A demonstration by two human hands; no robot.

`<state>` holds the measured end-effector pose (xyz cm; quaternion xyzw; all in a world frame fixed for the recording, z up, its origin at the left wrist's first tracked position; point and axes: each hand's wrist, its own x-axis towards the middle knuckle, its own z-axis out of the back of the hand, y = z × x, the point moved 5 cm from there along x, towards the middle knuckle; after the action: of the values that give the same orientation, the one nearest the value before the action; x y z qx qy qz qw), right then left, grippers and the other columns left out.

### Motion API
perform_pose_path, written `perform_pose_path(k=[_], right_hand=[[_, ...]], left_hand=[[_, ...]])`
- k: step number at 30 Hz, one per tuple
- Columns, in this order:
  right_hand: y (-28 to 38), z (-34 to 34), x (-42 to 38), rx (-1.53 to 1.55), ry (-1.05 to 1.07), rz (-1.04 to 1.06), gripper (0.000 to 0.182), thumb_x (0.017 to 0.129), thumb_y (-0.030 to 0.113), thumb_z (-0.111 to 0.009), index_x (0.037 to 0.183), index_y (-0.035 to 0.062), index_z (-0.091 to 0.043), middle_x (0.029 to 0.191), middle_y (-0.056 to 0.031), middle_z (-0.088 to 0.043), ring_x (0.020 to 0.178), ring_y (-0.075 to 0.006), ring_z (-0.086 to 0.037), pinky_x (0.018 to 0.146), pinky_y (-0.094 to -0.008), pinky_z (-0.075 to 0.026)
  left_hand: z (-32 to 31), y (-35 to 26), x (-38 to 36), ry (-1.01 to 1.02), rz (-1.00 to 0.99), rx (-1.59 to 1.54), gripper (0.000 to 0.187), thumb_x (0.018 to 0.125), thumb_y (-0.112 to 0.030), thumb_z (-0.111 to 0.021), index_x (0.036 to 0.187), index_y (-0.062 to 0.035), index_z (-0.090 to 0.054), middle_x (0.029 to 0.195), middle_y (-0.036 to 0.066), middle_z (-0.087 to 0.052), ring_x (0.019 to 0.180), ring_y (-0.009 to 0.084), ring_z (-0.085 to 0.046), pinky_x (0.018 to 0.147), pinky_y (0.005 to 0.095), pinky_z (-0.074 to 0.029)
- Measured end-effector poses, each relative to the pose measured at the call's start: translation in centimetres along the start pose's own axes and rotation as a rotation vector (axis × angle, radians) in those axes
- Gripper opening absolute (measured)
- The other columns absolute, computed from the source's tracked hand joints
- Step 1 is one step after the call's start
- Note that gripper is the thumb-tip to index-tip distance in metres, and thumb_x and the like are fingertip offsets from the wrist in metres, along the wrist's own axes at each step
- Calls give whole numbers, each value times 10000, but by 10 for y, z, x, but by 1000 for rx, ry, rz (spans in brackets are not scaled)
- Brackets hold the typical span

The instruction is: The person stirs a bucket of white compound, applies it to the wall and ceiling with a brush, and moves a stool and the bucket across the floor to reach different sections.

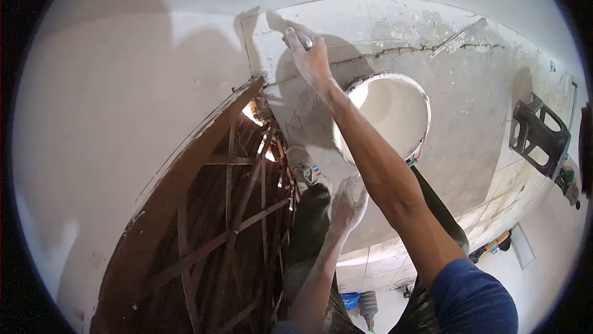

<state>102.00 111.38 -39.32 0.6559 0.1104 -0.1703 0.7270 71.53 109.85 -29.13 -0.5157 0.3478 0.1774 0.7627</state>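
My right hand [310,59] reaches far forward, its fingers wrapped around a putty knife [306,42]. The grey, rounded end of the handle shows. The blade is hard to tell from the shadow on the white surface. Below that forearm stands a round bucket [395,111] with a pale, whitish mix in it. My left hand [349,201], dusted white, is low beside my knee and just short of the bucket. Its fingers look loosely extended with nothing visible in them. Part of them is turned away from me.
At the left a brown-edged opening [185,192] shows crossed metal bars. A flat strip [458,37] lies far right of my hand. A black plastic stool [540,136] is at the right. My shoe [307,167] is close to the opening's edge. A blue item [350,300] lies behind me.
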Motion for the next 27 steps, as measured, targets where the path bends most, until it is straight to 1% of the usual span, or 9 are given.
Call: perform_pose_path(k=[1,6,10,13,16,17,20,23,27], right_hand=[[-13,-6,2,52,27,-72,422,1017,284,-530,1315,-10,-583,1168,-232,-675,1065,-268,-673,910,-358,-524],[-32,-34,-7,-33,1,-28,478,1039,304,-496,1368,-41,-512,1221,-218,-646,1102,-265,-644,977,-363,-512],[-29,-43,-18,387,-61,-163,464,1014,375,-527,1354,62,-573,1196,-223,-635,1122,-258,-640,942,-380,-507],[-23,-55,-11,496,-93,-201,465,1010,375,-537,1339,49,-582,1137,-205,-670,1091,-257,-654,921,-368,-515],[-2,-71,1,121,-202,-104,424,1001,291,-580,1275,-32,-610,1009,-172,-723,984,-185,-673,871,-307,-527],[5,-79,3,163,-287,-63,394,983,289,-604,1202,-33,-658,935,-166,-734,887,-193,-689,811,-322,-542],[9,-106,18,59,-262,-45,366,978,281,-611,1164,-26,-681,896,-162,-738,805,-197,-692,741,-334,-550],[31,-111,21,41,-250,60,355,972,274,-623,1115,-44,-693,862,-148,-739,736,-170,-679,680,-319,-545],[77,-89,11,321,-75,57,268,978,204,-619,1016,-43,-715,860,-121,-731,712,-125,-663,645,-275,-536]], left_hand=[[2,0,1,9,11,8,426,921,-235,-604,1270,-2,-534,1180,243,-586,1126,408,-567,970,469,-448],[1,7,4,-33,2,-20,432,902,-252,-621,1225,24,-540,1141,263,-580,1101,441,-557,954,483,-448],[7,3,5,103,102,-98,456,901,-270,-620,1223,39,-531,1175,273,-573,1123,451,-545,957,492,-440],[6,11,3,129,111,-87,450,906,-266,-618,1228,37,-536,1210,274,-570,1154,445,-537,956,490,-439],[0,24,4,77,31,-53,424,906,-260,-625,1202,36,-561,1199,278,-583,1160,438,-540,944,483,-443],[-4,28,2,65,-3,-10,411,905,-259,-627,1186,37,-573,1176,281,-593,1151,437,-546,938,482,-445],[19,15,7,70,-28,52,369,908,-248,-625,1126,49,-605,1085,295,-626,1109,436,-573,920,477,-454],[23,12,4,53,22,75,372,908,-243,-623,1136,50,-599,1127,291,-622,1119,443,-566,920,477,-453],[8,16,10,49,-97,67,413,910,-259,-624,1194,37,-578,1204,270,-600,1179,430,-534,980,470,-426]])
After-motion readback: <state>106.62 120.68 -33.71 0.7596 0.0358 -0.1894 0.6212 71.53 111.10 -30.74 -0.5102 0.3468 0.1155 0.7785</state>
